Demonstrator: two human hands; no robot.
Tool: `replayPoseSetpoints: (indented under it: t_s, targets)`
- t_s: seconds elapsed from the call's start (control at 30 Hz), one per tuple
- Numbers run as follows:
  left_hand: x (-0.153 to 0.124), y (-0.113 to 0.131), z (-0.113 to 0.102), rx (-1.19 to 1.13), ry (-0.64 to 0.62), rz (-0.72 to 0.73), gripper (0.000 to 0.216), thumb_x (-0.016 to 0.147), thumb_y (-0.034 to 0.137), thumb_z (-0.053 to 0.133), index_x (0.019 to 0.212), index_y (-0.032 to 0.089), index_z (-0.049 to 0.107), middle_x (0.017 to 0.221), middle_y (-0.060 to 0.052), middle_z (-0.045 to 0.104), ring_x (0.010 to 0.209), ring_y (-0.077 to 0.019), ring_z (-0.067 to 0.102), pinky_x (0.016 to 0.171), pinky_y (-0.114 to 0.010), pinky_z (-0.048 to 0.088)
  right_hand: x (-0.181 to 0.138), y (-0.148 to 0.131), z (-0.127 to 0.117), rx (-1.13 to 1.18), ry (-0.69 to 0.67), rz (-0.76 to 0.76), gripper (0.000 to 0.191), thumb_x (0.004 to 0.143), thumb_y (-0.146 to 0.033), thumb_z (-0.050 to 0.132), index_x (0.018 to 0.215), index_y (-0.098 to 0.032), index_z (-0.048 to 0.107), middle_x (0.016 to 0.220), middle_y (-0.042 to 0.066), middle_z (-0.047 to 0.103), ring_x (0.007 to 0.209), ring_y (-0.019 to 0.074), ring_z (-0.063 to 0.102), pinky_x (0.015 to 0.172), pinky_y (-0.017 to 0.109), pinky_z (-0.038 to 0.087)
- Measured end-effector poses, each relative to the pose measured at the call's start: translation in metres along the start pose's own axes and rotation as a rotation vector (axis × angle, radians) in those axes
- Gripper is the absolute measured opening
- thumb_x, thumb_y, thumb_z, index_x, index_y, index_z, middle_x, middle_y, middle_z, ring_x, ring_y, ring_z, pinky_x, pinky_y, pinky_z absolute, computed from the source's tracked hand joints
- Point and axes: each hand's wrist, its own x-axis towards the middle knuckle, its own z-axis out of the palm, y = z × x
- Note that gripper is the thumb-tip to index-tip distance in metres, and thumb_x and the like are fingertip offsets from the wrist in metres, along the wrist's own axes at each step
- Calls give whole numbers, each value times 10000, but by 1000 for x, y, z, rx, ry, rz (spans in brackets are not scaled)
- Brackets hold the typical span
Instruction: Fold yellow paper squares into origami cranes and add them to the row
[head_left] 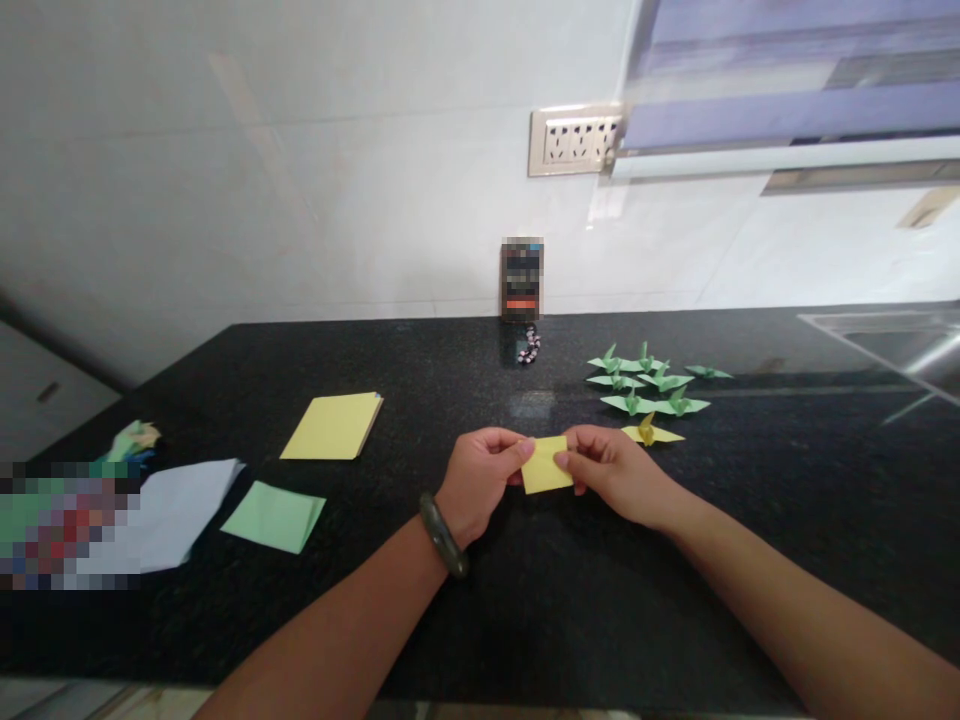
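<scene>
A small yellow paper square (pixel 546 468) is held up over the black counter between both hands. My left hand (pixel 484 478), with a dark bangle at the wrist, pinches its left edge, thumb on top. On the other side, my right hand (pixel 619 470) pinches the right edge in the same way. The fingers beneath the paper are mostly hidden. Just beyond my right hand lies a yellow paper crane (pixel 649 432), and behind it sit several green paper cranes (pixel 637 402).
On the left are a stack of yellow paper (pixel 330 428), a folded green paper (pixel 276 516) and white sheets (pixel 184 515). A phone-like device (pixel 522 280) with a beaded strap leans on the wall below a socket panel (pixel 574 142). The black counter (pixel 480 630) ends at its front edge.
</scene>
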Motion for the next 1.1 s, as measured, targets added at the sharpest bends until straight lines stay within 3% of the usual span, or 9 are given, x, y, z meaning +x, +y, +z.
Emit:
replayPoseSetpoints:
  t_s: [0.1, 0.23, 0.33, 0.47, 0.57, 0.7, 0.87, 1.1]
  targets:
    - [-1, 2, 1, 72, -14, -24, 137, 660, 233, 649, 657, 101, 613, 558, -4, 591, 495, -70, 520, 504, -193, 407, 2, -1, -1, -14, 87, 13, 250, 782, -381, 509, 665, -160, 500, 567, -29, 482, 480, 81, 435, 458, 208, 378]
    - [-5, 4, 2, 192, -171, -110, 114, 674, 183, 629, 609, 102, 581, 519, 8, 563, 464, -60, 501, 490, -185, 398, 2, 0, -6, -134, 194, -28, 258, 812, -372, 463, 669, -161, 502, 539, -31, 459, 481, 87, 412, 449, 209, 346]
    - [-8, 5, 4, 241, -220, -128, 80, 664, 163, 641, 645, 99, 598, 544, 7, 578, 482, -57, 515, 497, -173, 399, 1, -2, -9, -257, 155, -95, 259, 807, -350, 479, 638, -157, 515, 558, -20, 473, 509, 92, 417, 457, 208, 336]
    - [-10, 5, 5, 217, -304, -180, 134, 723, 212, 605, 760, 91, 648, 683, -42, 648, 548, -73, 586, 501, -162, 409, -2, -6, -7, -244, 85, -127, 255, 796, -357, 517, 669, -146, 580, 590, 2, 542, 544, 105, 467, 494, 219, 376]
    - [-8, 4, 2, 144, -261, -194, 154, 742, 225, 592, 754, 83, 648, 679, -55, 655, 540, -83, 601, 496, -165, 424, -4, -7, -7, -183, 136, -170, 254, 812, -371, 505, 796, -149, 627, 683, 28, 593, 604, 123, 511, 544, 240, 415]
    - [-4, 5, -2, 27, -146, -157, 183, 741, 256, 603, 797, 87, 644, 711, -69, 669, 547, -93, 614, 495, -171, 442, -5, -7, -14, -134, 223, -264, 209, 805, -328, 528, 933, -171, 580, 796, 34, 570, 677, 128, 512, 585, 244, 425]
    - [-3, 7, -2, 17, -79, -105, 181, 724, 262, 624, 734, 81, 634, 682, -74, 666, 526, -97, 610, 471, -170, 432, -4, -7, -15, -60, 124, -240, 137, 768, -269, 572, 864, -174, 547, 749, 15, 539, 663, 119, 497, 576, 235, 407]
    - [-3, 6, -1, -18, -103, -123, 171, 754, 249, 588, 719, 85, 616, 651, -57, 656, 502, -84, 600, 463, -163, 428, -5, -9, -9, 67, 40, -245, 98, 756, -219, 575, 828, -172, 528, 679, -16, 513, 584, 85, 462, 531, 208, 380]
